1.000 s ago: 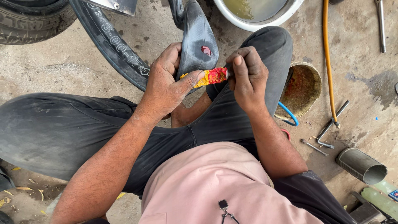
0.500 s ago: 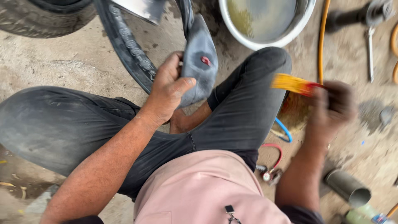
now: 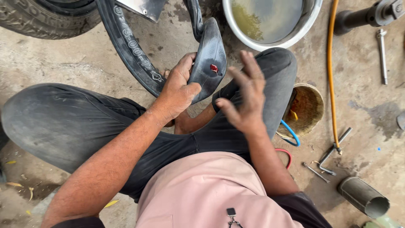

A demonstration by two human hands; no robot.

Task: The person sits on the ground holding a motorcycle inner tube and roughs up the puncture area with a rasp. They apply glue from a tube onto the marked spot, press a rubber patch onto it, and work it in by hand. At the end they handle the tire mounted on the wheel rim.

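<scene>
Now the right hand (image 3: 247,99), grip empty and spread, has returned beside the inner tube (image 3: 209,59); left hand (image 3: 179,90) still clasps it.

We see a black tube (image 3: 209,55), folded over our knee. A red blob (image 3: 214,68) sits on its face.

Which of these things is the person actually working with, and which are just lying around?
In hand: left hand grips black inner tube with red spot; right hand open beside it.
Lying about: water basin, yellow hose, metal pipe, tyre.
</scene>
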